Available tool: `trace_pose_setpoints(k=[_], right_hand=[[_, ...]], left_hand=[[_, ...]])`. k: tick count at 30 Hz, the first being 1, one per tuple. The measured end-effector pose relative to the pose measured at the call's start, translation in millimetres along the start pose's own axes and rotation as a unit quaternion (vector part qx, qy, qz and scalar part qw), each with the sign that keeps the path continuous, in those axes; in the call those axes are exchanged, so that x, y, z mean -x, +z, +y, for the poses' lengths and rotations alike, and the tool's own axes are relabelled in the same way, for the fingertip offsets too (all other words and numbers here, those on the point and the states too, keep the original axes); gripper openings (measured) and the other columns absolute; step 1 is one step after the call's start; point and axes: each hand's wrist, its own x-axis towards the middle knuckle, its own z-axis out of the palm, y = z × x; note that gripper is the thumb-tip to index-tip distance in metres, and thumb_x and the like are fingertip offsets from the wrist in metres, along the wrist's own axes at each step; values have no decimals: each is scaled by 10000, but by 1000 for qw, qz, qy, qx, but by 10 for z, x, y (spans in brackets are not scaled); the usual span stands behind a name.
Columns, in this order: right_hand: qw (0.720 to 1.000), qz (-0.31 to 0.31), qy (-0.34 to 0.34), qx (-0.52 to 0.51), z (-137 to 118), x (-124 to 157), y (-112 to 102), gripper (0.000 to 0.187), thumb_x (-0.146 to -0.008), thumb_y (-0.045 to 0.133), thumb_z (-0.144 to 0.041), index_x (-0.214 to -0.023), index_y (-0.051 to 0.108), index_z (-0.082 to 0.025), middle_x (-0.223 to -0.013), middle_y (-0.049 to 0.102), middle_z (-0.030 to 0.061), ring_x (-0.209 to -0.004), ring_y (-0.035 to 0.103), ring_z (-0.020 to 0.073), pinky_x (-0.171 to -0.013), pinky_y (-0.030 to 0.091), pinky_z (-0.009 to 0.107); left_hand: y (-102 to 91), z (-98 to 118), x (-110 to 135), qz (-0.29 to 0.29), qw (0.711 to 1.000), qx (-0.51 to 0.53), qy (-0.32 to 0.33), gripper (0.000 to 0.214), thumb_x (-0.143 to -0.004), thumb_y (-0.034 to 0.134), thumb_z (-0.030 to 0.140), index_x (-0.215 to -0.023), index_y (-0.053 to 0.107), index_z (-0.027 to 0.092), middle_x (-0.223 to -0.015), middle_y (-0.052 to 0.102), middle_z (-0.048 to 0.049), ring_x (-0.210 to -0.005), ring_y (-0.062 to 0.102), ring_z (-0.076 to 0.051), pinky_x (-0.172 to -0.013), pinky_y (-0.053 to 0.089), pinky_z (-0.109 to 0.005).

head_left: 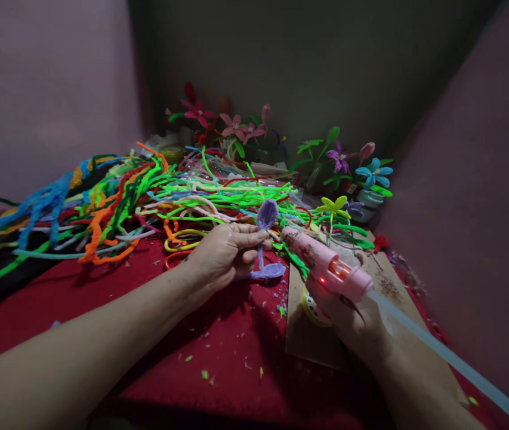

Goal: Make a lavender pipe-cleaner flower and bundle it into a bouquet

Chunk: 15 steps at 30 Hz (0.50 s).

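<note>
Between the thumb and fingers of my left hand (227,254) is a purple pipe-cleaner petal (267,215), its oval loop pointing up. A second purple petal (270,272) shows just below that hand, near the red cloth; whether the two are joined I cannot tell. My right hand (348,316) is wrapped round a pink hot glue gun (321,257) with a red light lit. The gun's nozzle points left, a little apart from the held petal. A long clear glue stick (451,358) runs out of its back end.
Heaped pipe cleaners (218,194) of many colours lie across the back of the red cloth (218,358). Behind them stand several pipe-cleaner flowers (234,126), some in pots (366,206). Cardboard (299,328) lies under the right hand, and coloured scraps (204,375) dot the cloth.
</note>
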Motion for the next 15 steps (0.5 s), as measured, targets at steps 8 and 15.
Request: trace_pose_setpoints(k=[8,15], right_hand=[[1000,3,-15,15,-74,-37,-16,502,-845,484,-264,-1345,444,-249,-775,636,34,-468,476,124,-406,402,249],[1000,-4,-5,7,11,0,-1,486,-847,501,-278,-1331,461,-282,-1054,651,57,-550,538,145,-465,465,275]], left_hand=[[-10,-2,4,5,1000,-7,3,143,-773,613,206,-670,612,106,-368,357,65,-323,271,-27,-370,150,-185],[12,6,-5,9,1000,7,3,119,-772,604,172,-675,605,102,-377,375,65,-319,266,-19,-366,145,-174]])
